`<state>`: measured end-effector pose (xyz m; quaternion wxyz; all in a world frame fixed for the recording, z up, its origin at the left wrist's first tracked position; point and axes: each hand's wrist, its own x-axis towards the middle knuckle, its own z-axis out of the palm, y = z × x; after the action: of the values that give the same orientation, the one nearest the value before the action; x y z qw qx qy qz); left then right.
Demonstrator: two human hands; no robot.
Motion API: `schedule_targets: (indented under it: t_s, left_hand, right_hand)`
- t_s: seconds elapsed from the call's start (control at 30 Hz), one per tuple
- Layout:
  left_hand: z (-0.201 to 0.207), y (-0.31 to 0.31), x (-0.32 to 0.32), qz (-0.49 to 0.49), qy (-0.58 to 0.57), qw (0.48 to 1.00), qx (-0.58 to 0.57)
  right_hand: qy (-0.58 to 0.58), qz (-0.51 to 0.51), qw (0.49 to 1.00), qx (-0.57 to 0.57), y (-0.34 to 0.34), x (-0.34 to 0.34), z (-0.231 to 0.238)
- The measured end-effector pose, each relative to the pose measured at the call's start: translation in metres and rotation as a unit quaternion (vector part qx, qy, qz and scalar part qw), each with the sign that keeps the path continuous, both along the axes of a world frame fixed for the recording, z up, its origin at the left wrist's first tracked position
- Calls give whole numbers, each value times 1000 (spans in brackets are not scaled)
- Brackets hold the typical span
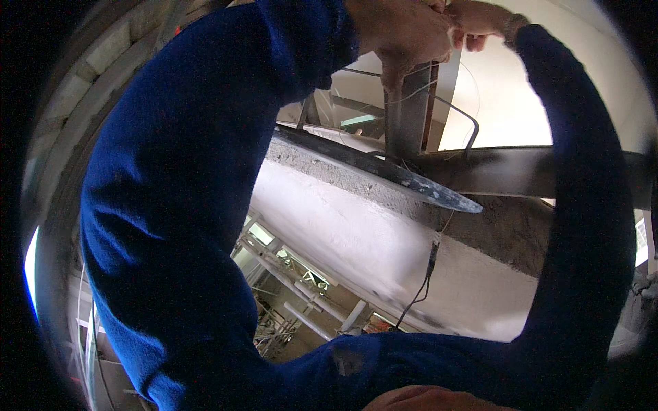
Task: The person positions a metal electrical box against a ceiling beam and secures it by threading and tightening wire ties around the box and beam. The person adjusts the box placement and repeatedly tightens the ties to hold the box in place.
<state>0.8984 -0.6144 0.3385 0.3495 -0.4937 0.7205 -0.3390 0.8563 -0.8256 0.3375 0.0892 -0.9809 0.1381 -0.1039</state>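
Both my arms, in blue sleeves, are raised, and the hands meet at the top edge. My left hand [415, 34] is closed at its fingertips, with one digit pointing down. My right hand [480, 19] comes in from the right, its fingers curled against the left one. What they pinch between them is too small to make out. A thin pale wire [476, 85] loops down just below them. Behind the hands stands a grey metal post [406, 123], and a bent black rod [468, 122] reaches out beside it.
A horizontal metal beam [507, 171] crosses behind my right forearm. Below the post lies a long dark bar [439, 194] with a tapered end, along a rough concrete edge. A black cable [426, 277] hangs before a pale wall [343, 219]. Pipes [312, 298] show far below.
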Motion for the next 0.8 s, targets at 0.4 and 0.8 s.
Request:
schedule_targets:
  t_s: [0.4, 0.8]
  left_hand:
    - [11, -1, 19, 1, 30, 1000, -3]
    - [13, 5, 20, -25, 76, 997, 11]
  right_hand:
    - [-52, 26, 996, -61, -29, 69, -46]
    - [-72, 42, 996, -41, -47, 80, -45]
